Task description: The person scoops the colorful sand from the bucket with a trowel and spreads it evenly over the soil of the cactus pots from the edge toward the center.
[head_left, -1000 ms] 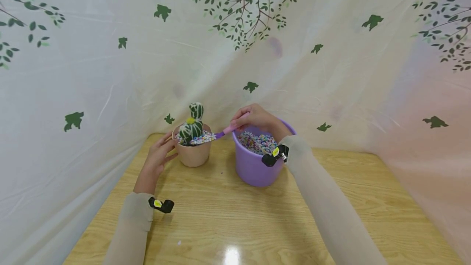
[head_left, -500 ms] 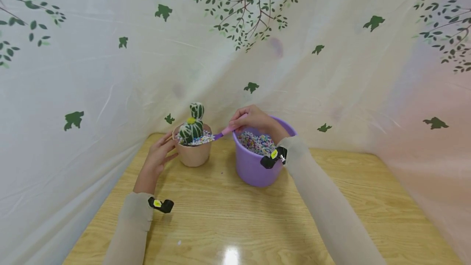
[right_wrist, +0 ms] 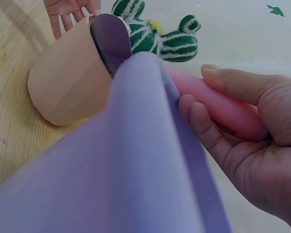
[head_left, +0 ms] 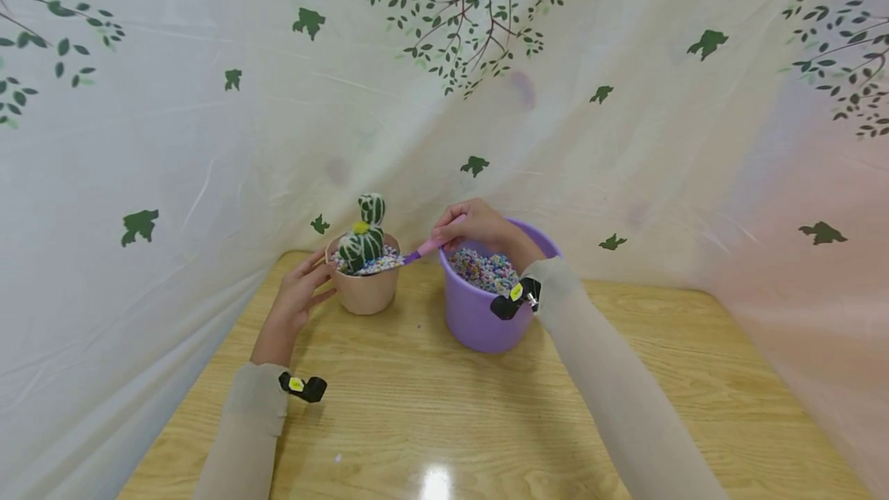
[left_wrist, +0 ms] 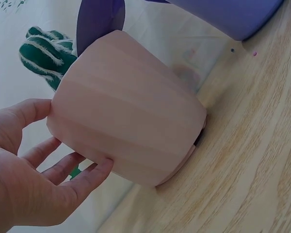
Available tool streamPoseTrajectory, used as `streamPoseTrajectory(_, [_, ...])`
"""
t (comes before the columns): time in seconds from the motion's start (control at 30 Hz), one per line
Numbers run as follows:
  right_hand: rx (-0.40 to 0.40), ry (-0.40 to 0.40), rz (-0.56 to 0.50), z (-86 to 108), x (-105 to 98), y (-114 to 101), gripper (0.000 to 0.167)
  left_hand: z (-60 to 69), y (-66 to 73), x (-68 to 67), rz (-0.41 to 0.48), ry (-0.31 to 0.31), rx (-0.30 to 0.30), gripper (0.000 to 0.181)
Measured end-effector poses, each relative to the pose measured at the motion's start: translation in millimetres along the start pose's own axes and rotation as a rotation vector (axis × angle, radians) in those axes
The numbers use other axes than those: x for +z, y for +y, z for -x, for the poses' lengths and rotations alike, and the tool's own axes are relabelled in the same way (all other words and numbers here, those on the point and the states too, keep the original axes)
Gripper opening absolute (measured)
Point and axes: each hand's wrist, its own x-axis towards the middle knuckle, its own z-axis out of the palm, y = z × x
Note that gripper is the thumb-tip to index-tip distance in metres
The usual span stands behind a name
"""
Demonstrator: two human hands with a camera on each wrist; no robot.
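My right hand (head_left: 479,224) grips the pink handle (right_wrist: 208,99) of a small trowel with a purple blade (right_wrist: 111,41). The blade reaches over the near right rim of a pale pink flower pot (head_left: 364,295). Small multicoloured beads (head_left: 389,257) lie at the blade and inside the pot, around a green cactus (head_left: 361,247) with white stripes and a yellow flower. Spread fingers of my left hand (head_left: 299,292) touch the pot's left side and rim, as the left wrist view (left_wrist: 34,179) also shows. Beads hide most of the blade in the head view.
A purple bucket (head_left: 479,322) partly filled with multicoloured beads stands right of the pot, under my right wrist. A few stray beads lie on the wooden table (head_left: 430,407). A pale curtain (head_left: 542,153) with printed leaves hangs behind and at both sides.
The trowel and my right hand have shifted slightly left and down, the blade going lower into the pot. My left hand and the pot stay nearly still.
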Motion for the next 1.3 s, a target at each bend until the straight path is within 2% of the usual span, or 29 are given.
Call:
streamPoseTrajectory(0.3, [0.021, 0.005, -0.039, 1.4, 2.7, -3.5, 0.009, 0.1, 0.3, 0.6, 0.018, -0.005, -0.005, 0.063])
streamPoseTrajectory(0.67, [0.005, 0.006, -0.051, 2.5, -2.2, -1.8, 0.004, -0.9, 0.1, 0.5, 0.011, 0.005, -0.003, 0.061])
streamPoseTrajectory(1.3, [0.004, 0.015, 0.039, 1.8, 1.9, -7.8, 0.009, -1.3, 1.8, 1.1, 0.017, -0.01, -0.005, 0.062])
